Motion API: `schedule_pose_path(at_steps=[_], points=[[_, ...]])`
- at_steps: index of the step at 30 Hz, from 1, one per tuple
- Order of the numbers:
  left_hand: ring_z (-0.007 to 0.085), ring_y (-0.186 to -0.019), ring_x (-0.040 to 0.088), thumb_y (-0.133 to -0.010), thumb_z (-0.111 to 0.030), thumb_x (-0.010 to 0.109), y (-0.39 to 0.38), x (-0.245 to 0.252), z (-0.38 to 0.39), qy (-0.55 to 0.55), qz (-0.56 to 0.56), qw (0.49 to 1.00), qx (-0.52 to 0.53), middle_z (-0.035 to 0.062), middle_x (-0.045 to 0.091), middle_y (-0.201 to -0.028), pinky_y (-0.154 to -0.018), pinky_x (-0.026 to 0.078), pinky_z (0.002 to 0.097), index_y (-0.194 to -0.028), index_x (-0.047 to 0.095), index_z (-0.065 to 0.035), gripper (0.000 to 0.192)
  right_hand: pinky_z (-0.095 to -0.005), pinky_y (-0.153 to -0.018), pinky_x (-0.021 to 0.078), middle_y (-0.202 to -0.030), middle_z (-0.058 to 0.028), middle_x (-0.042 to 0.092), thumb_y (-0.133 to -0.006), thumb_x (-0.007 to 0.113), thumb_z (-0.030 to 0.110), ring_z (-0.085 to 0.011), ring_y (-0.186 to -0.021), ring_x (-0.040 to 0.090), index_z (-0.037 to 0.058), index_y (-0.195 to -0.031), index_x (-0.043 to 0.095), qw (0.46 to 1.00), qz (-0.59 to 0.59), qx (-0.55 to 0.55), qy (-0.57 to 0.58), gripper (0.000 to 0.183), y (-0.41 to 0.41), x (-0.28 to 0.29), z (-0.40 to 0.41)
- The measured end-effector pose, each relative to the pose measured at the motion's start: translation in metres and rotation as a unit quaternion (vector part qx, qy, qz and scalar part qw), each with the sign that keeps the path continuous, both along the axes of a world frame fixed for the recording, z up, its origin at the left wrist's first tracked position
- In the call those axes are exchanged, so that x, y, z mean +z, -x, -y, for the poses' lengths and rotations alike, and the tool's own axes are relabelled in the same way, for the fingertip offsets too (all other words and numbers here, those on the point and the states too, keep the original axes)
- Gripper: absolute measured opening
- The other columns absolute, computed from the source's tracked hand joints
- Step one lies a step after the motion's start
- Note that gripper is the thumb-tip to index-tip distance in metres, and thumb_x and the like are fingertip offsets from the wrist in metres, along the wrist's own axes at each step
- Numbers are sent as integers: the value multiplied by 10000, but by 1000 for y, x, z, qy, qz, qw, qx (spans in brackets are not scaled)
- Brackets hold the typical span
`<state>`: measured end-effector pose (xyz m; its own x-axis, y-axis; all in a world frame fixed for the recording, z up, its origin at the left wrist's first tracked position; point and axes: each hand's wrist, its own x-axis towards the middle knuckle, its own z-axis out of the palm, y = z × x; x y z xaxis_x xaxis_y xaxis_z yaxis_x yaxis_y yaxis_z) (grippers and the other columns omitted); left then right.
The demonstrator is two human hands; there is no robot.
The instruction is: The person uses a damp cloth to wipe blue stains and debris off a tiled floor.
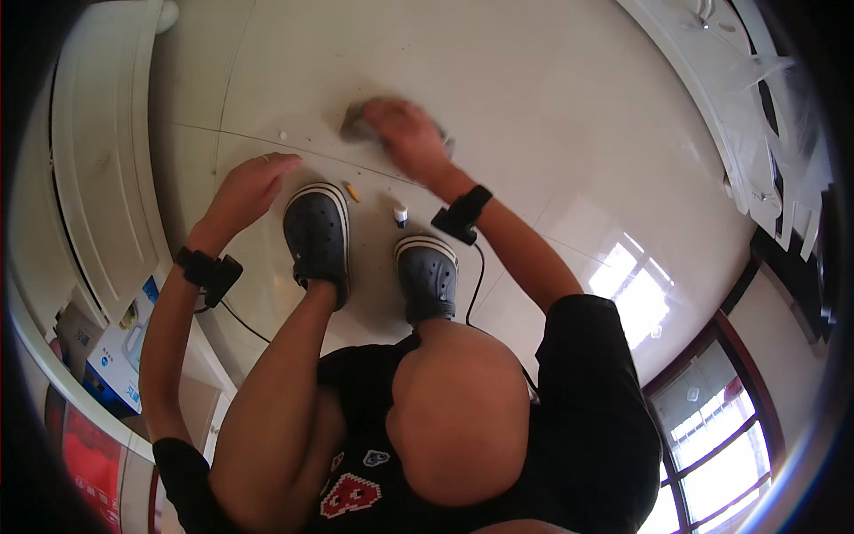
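My right hand [408, 137] presses on a greyish cloth [357, 123] on the tiled floor; both are blurred, and the palm side is hidden. My left hand [250, 190] hangs over the floor beside the left shoe, holding nothing, its fingers extended close together. Between them, nearer my feet, lie a small yellow piece [352, 192] and a small white-and-black cap-like object [400, 216]. A white crumb [282, 135] and smaller bits of debris are scattered on the tiles ahead of the left hand.
Dark clogs [317, 230] are on my feet. White cabinet doors [100, 160] stand at the left, with a blue-and-white box [117, 367] below them. White furniture [707, 100] with a clear plastic bag curves along the right. Black cables hang from both wrist straps.
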<state>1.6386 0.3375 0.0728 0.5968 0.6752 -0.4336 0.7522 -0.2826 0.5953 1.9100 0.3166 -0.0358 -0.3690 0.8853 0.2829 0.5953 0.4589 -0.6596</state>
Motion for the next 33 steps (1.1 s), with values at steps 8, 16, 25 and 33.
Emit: schedule_pose_path(at_steps=[8, 16, 25, 33], points=[[333, -864, 567, -833, -8, 488, 4, 15, 3, -18, 35, 999, 9, 146, 608, -1017, -750, 459, 401, -1125, 545, -63, 303, -402, -839, 441, -1139, -145, 556, -742, 589, 46, -343, -1028, 494, 71, -1196, 523, 984, -9, -178, 1, 459, -111, -10, -63], [339, -889, 574, -844, -5, 469, 23, 4, 23, 13, -9, 1000, 25, 156, 606, -1004, -786, 456, 393, -1088, 553, -29, 259, -421, -913, 403, -1111, -142, 558, -709, 589, 32, -331, -1073, 472, 59, -1201, 497, 989, 14, -138, -58, 502, -54, -29, -103], [330, -917, 571, -826, 0, 496, 14, 12, 16, -1, 2, 999, 44, 135, 613, -1045, -782, 467, 387, -1096, 556, -58, 282, -405, -940, 394, -1185, -136, 544, -658, 540, -58, -338, -1080, 479, 33, -1163, 535, 992, -86, 58, 77, 513, 56, 0, -28], [329, -907, 576, -832, 4, 486, 45, 9, 47, -13, 2, 995, 94, 131, 618, -1036, -778, 472, 386, -1094, 553, -56, 278, -393, -901, 429, -1112, -200, 567, -743, 535, -53, -352, -1049, 507, 16, -1141, 542, 986, -28, -163, 23, 404, -12, 10, -155]])
